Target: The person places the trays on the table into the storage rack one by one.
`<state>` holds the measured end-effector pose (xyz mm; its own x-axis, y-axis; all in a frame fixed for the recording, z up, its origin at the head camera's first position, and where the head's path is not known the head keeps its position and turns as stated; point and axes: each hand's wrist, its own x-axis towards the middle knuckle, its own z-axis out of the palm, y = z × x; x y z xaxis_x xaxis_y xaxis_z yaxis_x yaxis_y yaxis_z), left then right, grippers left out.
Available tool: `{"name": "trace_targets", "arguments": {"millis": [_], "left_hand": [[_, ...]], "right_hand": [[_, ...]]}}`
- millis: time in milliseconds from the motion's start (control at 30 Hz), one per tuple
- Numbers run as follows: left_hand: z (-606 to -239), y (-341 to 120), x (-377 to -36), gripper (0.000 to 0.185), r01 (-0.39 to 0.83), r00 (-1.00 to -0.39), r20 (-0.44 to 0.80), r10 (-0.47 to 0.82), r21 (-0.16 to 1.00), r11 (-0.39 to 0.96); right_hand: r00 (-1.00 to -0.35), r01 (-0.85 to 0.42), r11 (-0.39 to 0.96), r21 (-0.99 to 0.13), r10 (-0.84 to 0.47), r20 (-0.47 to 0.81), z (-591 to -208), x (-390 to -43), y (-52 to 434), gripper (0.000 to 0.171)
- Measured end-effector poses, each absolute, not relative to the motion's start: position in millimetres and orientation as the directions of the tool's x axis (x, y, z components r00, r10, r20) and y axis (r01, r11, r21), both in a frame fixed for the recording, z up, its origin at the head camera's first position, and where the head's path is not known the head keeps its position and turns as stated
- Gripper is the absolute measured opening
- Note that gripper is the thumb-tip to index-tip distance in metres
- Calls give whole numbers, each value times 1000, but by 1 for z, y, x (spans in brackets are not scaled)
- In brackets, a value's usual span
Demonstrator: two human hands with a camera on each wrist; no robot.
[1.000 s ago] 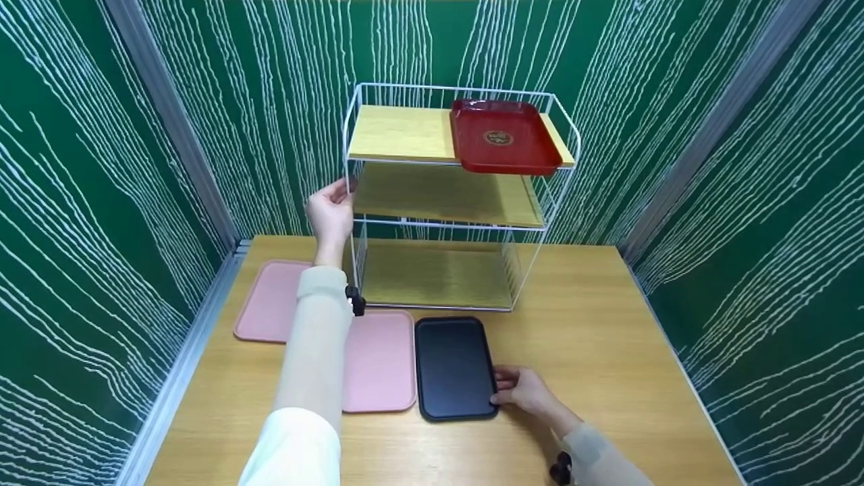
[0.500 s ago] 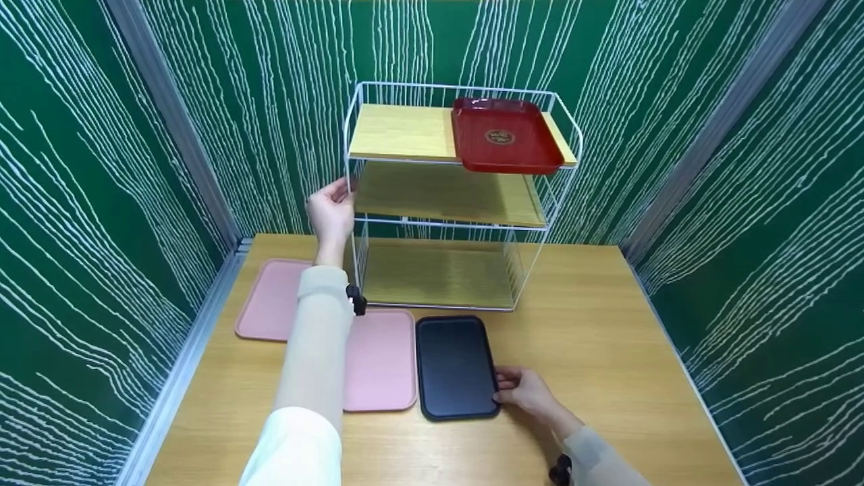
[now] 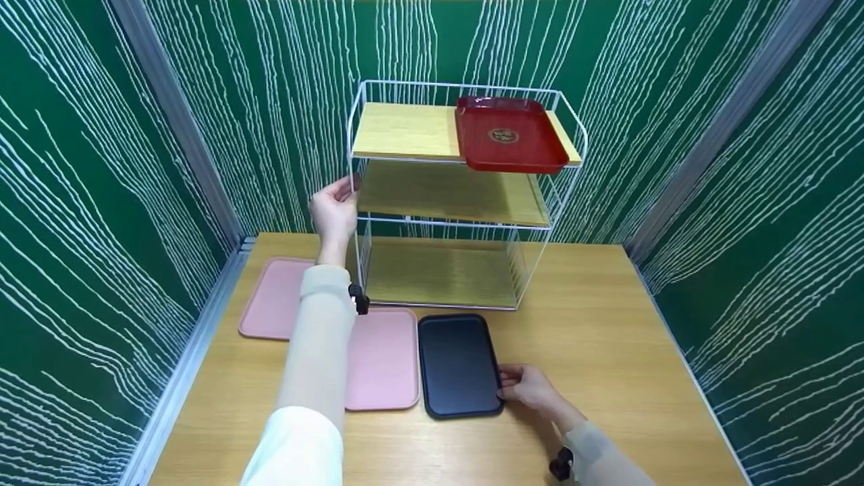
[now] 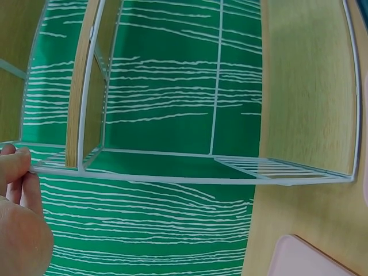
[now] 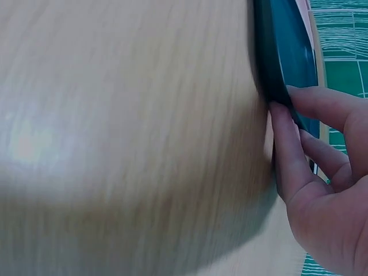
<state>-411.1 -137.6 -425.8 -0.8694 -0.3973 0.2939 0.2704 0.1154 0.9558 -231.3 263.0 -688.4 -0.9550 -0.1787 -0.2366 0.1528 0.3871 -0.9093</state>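
Observation:
My left hand point(image 3: 334, 214) pinches the left front post of a white wire rack point(image 3: 454, 225) with wood shelves. In the left wrist view, the thumb and fingers of the left hand point(image 4: 23, 230) meet at the thin white post point(image 4: 172, 179), beside a shelf edge. On the table, a black rectangular tray point(image 3: 460, 364) lies flat in front of the rack. My right hand point(image 3: 532, 390) pinches its right edge near the front corner. Up close, the right hand point(image 5: 330, 190) has its digits on both sides of the dark tray rim point(image 5: 267, 57).
A dark red tray point(image 3: 513, 138) with a gold emblem rests on the top shelf's right side, its front overhanging. Two pink trays lie on the wooden table point(image 3: 594, 324): one at the left point(image 3: 273, 300), another point(image 3: 383, 364) beside the black tray. Green walls with white streaks enclose the table.
The head view has shifted very slightly, so everything appears a little further right. Both hands keep their holds on the rack post and the black tray.

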Motion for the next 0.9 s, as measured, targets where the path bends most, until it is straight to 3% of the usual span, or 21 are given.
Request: {"name": "trace_targets", "arguments": {"millis": [300, 900], "left_hand": [[-426, -138, -410, 25, 295, -864, 321, -388, 947, 126], [-426, -140, -409, 27, 281, -872, 303, -384, 953, 113]], "right_hand": [[-942, 204, 313, -928, -197, -273, -690, -234, 265, 64], [-923, 170, 339, -925, -273, -270, -678, -238, 272, 63]]}}
